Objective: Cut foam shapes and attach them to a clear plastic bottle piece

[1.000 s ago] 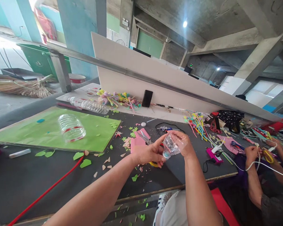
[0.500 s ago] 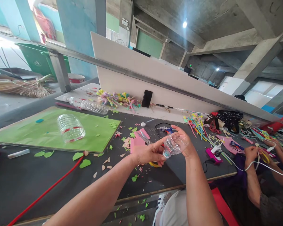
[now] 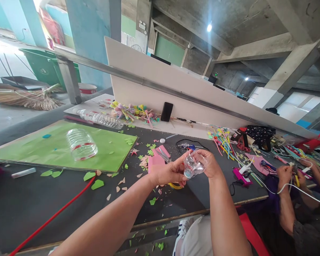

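Between my hands is the cut-off top of a clear plastic bottle [image 3: 194,164], its capped neck pointing down and toward me. My left hand [image 3: 172,173] grips it near the neck, fingers closed. On the other side my right hand [image 3: 208,164] has its fingers curled around the wide cut rim. Under and behind my left hand lie scissors [image 3: 176,186] with yellow handles, their blades over pink paper [image 3: 156,164]. The clear lower part of a bottle [image 3: 82,145] lies on the green sheet [image 3: 50,149] to the left.
Paper scraps [image 3: 120,181] litter the dark table. A phone [image 3: 166,111] leans on the white partition near a pile of colourful craft stems [image 3: 133,112]. A red cord [image 3: 56,213] crosses the left side. At right, a co-worker's hands [image 3: 284,176] are near a magenta power strip [image 3: 242,176].
My right hand's fingers have closed in from raised and spread to curled around the bottle top's rim. The left hand keeps its hold. The view has shifted very slightly.
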Motion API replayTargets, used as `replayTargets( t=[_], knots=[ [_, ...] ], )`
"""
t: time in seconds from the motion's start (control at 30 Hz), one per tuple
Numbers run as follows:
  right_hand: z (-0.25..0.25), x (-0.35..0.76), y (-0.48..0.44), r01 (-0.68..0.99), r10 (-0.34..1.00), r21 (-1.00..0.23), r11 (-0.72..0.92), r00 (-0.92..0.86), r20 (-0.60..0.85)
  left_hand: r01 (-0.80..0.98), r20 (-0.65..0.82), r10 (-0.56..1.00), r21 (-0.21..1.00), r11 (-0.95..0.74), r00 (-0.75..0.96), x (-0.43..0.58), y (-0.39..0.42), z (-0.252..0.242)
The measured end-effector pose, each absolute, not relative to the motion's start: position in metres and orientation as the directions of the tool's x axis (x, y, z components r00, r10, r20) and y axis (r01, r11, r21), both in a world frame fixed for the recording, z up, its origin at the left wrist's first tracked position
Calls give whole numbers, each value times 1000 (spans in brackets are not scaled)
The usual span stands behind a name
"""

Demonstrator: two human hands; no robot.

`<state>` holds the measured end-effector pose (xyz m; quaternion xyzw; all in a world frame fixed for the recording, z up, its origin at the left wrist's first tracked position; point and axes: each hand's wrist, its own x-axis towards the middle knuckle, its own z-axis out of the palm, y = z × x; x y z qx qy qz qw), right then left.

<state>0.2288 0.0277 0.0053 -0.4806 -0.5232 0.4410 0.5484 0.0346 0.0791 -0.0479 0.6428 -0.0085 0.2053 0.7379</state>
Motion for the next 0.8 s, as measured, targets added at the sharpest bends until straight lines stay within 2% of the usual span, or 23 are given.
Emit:
replayTargets(
  t=[0.23, 0.4, 0.6, 0.8],
  knots=[
    [7, 228, 24, 15, 992, -993, 120, 35, 121, -298, 280, 260, 954, 31, 924, 36, 83, -53],
    [8, 228, 23, -36, 992, -991, 128, -16, 129, -297, 261, 294, 951, 83, 919, 34, 82, -50],
    [-1, 232, 30, -167, 988, -978, 123, -73, 137, -413, 340, 349, 897, 159, 873, 27, 82, -40],
    [-23, 217, 40, -127, 977, -991, 41, -204, 67, -514, 399, 432, 837, 189, 809, 20, 86, -34]
  ],
)
